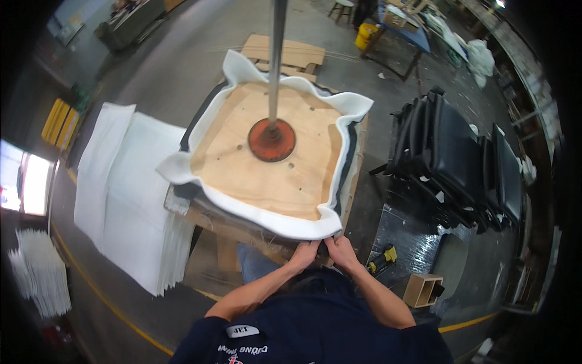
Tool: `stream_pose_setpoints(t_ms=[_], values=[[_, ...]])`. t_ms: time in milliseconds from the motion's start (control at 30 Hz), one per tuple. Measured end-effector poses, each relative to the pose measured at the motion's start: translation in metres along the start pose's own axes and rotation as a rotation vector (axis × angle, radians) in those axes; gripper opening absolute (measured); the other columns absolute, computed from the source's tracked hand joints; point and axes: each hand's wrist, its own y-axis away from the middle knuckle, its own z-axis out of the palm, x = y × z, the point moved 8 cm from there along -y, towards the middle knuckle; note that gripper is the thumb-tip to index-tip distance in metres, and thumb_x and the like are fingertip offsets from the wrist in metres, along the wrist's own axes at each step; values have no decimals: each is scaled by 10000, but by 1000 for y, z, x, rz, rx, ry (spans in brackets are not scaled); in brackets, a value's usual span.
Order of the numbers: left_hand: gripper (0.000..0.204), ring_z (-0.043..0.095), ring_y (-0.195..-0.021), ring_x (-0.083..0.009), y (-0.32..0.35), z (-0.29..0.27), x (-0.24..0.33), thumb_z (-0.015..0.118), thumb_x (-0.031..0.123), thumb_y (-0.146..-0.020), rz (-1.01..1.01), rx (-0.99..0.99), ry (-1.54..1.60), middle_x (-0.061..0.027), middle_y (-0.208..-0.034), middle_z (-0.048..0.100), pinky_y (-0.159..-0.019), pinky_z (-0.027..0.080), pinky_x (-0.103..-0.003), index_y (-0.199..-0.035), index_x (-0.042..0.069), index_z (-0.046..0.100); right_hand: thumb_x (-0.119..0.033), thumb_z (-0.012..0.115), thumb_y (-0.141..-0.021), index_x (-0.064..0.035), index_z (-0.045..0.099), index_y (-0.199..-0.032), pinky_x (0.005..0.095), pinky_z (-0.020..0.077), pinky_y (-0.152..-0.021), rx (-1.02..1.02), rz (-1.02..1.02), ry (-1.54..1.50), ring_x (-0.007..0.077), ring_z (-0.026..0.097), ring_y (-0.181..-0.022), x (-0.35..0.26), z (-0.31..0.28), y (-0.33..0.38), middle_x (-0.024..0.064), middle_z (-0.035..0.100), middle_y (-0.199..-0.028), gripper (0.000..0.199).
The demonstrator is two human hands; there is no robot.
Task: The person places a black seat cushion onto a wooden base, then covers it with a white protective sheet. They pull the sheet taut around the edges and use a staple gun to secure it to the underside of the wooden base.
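A plywood seat panel (236, 176) lies on a wooden stand, with white padding (260, 217) curling up around its edges. Dark cover material (348, 159) shows outside the padding. A round orange-red pressing disc (257, 141) on a metal rod (276, 67) rests on the middle of the panel. At the near right corner, my left hand (305, 255) and my right hand (342, 252) are side by side, closed on the dark cover just below the padding. My fingertips are partly hidden.
White padding sheets (139, 188) are stacked at left. Black upholstered seats (454, 151) are piled at right. A yellow-and-black tool (382, 259) and small wooden box (422, 290) lie near my right arm. Wooden boards (291, 53) lie behind the stand.
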Motion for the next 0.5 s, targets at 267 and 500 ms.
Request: stream_pose_setpoints(t_ms=[267,500], values=[[461,595,-783,-144,6,-14,-1,622,417,-1013,46,51,183,-63,-984,659,-606,491,-305,-1200,-3,641,-159,574,-906,127,691,-900,343,600,-508,-213,293,73,250,739,-610,-28,-18,-35,143,710,-684,309],[525,603,-928,-165,9,-24,4,597,417,-1022,35,90,-29,-116,-1111,671,-785,500,-335,-1226,-65,639,-122,527,-928,43,715,-863,338,603,-537,-401,110,211,207,739,-597,-51,-5,-43,139,724,-691,258]])
